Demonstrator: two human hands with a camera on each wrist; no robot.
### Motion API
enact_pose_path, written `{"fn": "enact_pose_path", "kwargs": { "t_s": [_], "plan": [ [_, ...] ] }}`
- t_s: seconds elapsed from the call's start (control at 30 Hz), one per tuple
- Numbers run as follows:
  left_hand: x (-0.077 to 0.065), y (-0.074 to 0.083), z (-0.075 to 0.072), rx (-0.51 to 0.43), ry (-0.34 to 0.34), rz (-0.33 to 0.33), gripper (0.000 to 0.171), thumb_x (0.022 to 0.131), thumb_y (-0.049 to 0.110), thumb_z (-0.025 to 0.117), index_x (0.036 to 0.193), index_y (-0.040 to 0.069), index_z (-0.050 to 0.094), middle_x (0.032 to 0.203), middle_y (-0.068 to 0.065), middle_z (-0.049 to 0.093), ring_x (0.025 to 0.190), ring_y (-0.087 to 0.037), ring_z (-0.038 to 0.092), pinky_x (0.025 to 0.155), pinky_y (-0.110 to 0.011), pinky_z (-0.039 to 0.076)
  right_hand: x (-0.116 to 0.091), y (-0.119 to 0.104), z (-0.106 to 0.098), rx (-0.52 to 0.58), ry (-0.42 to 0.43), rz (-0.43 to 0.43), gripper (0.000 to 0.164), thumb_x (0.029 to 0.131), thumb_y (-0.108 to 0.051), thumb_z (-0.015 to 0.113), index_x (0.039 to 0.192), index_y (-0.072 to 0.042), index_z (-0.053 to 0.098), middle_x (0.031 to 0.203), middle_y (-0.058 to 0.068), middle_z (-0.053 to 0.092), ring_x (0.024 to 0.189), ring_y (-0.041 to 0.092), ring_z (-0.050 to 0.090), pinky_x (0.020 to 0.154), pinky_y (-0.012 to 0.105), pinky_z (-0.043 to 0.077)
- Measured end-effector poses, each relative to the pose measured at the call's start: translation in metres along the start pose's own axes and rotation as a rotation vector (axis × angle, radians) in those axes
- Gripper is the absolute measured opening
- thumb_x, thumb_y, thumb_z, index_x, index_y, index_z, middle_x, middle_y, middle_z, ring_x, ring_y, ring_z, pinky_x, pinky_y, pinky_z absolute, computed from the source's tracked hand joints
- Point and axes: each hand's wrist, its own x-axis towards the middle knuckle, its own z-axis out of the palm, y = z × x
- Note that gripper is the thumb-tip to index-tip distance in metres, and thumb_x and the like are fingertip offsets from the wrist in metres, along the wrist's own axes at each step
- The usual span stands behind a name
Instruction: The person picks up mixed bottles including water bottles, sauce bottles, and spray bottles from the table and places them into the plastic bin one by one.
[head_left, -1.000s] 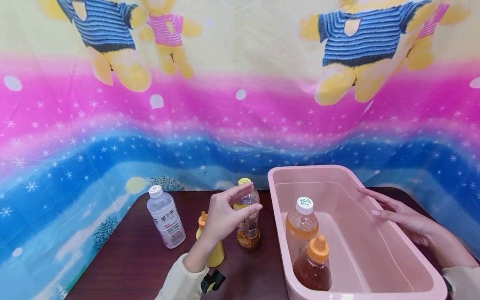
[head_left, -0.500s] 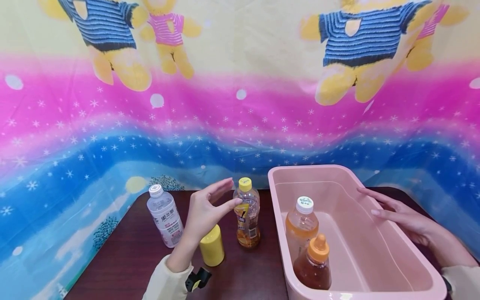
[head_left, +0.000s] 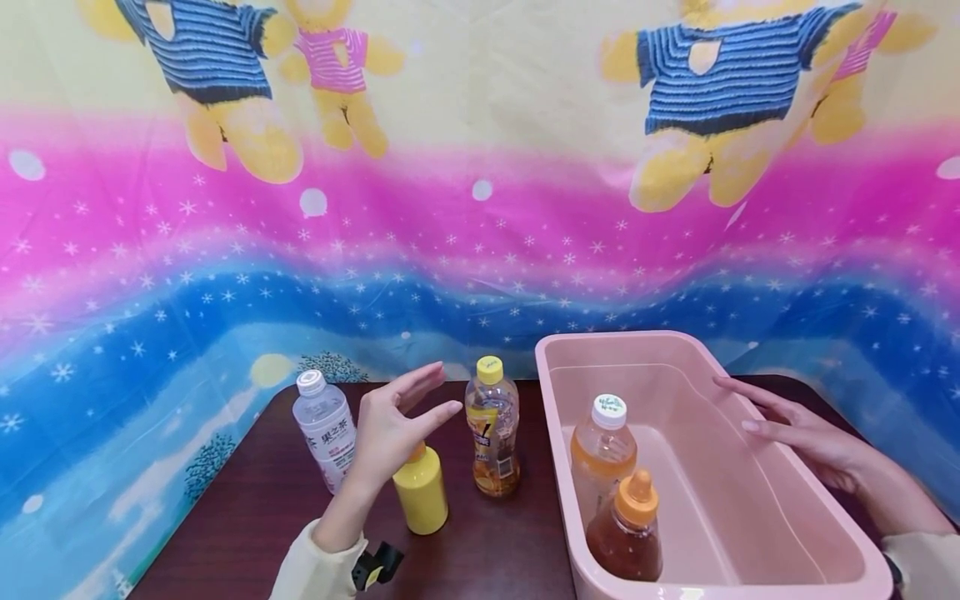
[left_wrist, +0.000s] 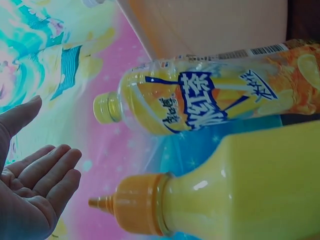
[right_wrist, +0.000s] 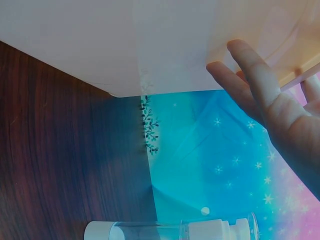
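Two bottles (head_left: 603,458) sit in the pink tub (head_left: 637,379), so you're prob mid-loading, your left hand (head_left: 393,425) empty with fingers parted near the yellow squeeze bottle (head_left: 422,493) on the desk (head_left: 495,554), right hand (head_left: 817,433) loose at the tub's rim, next move's likely a lower-and-grab.

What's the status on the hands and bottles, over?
Left hand empty, near yellow squeeze bottle. Right hand at rim of pink tub. Two bottles inside tub. Yellow-capped bottle stands between left hand and tub.
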Motion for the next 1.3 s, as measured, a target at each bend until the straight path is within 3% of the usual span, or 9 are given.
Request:
{"fn": "enact_pose_path", "kwargs": {
  "t_s": [0.67,1.3],
  "plan": [
    [-0.007,-0.012,-0.021,0.07,0.049,-0.076,0.05,0.071,0.016,0.079,0.117,0.007,0.062,0.11,-0.007,0.065,0.103,-0.012,0.06,0.087,-0.028,0.048,-0.001,0.0,0.001,-0.052,0.044,0.015,0.054,0.1,-0.011,0.03,0.144,-0.041,0.016,0.127,-0.021,0.048,0.107,0.023,0.058,0.076,0.058,0.045],
    [-0.014,-0.028,-0.029,0.126,0.03,-0.122,0.052,0.069,0.021,0.079,0.116,0.007,0.062,0.111,-0.008,0.065,0.103,-0.016,0.061,0.087,-0.03,0.047,-0.001,0.0,0.0,-0.005,0.009,0.004,0.054,0.1,-0.01,0.029,0.143,-0.041,0.018,0.128,-0.019,0.049,0.107,0.028,0.058,0.077,0.058,0.044]
  ]
}}
